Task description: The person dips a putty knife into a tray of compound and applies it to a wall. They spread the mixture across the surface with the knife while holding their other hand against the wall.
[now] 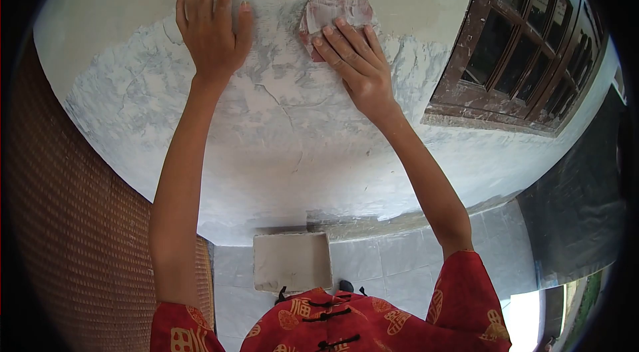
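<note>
My right hand [357,72] lies over a flat reddish piece [339,11] smeared with white, its fingers pressing the piece to the wall [286,132]. The piece has angular edges, and its lower right part is hidden under the fingers. To the left, my left hand [214,35] rests with fingers spread against the wall and holds nothing. White, rough, streaky patches cover the wall around and below both hands, with a smoother beige band above.
A brown-framed window [526,39] with glass panes is on the right. Below stands a rectangular tray [258,262] on grey floor sheeting [386,265]. A woven brown panel [80,172] runs down the left, and dark sheeting [579,185] hangs on the right.
</note>
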A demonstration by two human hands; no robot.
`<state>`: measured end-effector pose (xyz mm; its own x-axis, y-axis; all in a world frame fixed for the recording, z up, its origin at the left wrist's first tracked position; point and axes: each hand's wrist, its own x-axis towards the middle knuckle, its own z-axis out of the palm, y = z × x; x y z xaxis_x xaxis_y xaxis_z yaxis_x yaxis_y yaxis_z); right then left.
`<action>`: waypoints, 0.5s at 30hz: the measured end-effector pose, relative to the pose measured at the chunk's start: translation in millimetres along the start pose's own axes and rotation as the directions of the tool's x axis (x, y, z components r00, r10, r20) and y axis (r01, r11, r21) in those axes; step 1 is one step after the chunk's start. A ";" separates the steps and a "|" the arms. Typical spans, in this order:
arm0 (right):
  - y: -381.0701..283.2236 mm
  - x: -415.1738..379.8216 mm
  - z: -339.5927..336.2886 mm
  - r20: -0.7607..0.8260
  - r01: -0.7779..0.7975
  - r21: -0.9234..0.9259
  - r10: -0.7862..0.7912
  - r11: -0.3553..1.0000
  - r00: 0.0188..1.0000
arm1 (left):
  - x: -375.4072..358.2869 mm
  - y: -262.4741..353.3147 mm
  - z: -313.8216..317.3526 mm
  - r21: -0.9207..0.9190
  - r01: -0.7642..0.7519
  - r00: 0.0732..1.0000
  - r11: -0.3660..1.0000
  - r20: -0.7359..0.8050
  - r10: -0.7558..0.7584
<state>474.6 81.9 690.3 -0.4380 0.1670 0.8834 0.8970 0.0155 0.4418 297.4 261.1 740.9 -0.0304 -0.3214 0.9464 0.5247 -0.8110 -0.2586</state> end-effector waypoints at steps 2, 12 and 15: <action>-1.3 -6.8 3.0 0.049 -0.016 0.000 0.016 1.000 0.999 | -0.9 -0.6 1.6 -0.028 -0.005 0.999 1.000 -0.051 0.004; -25.1 -41.1 -7.0 0.218 -0.164 0.068 0.146 0.984 0.965 | -3.0 -1.7 0.2 -0.042 0.004 0.998 0.999 -0.061 -0.006; -39.4 -54.9 -24.6 0.253 -0.164 0.087 0.138 0.983 0.958 | -3.6 -3.5 3.0 -0.050 0.004 0.998 0.999 -0.060 -0.007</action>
<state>461.8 47.9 628.1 -0.2805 0.4112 0.8673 0.9585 0.0731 0.2754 298.2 266.6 739.0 -0.0847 -0.3445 0.9350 0.4813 -0.8358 -0.2644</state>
